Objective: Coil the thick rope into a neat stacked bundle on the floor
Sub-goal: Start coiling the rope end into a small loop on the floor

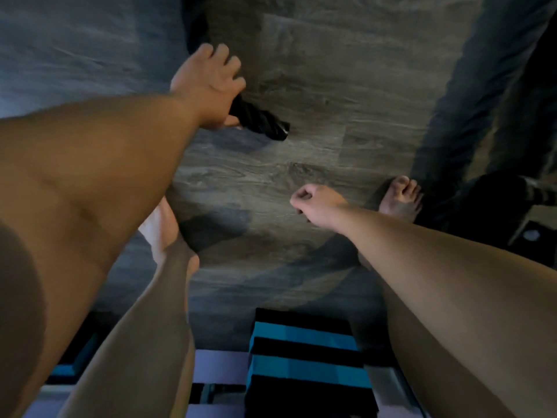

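A thick black twisted rope lies on the grey wood-look floor (pixel 301 86). Its taped end (pixel 268 123) sticks out below my left hand (pixel 211 86), which reaches forward and closes around the rope near that end. Another stretch of the rope (pixel 196 22) runs up to the top edge behind my hand. A long blurred length of the rope (pixel 458 95) runs down the right side of the view. My right hand (pixel 316 206) hangs lower at centre right, fingers curled into a loose fist with nothing in it.
My bare right foot (pixel 401 197) stands on the floor beside the right stretch of rope, and my left leg (pixel 162 282) is at lower left. A blue-and-black striped cloth (pixel 301 357) lies at the bottom. A dark object (pixel 512 206) sits at the right edge.
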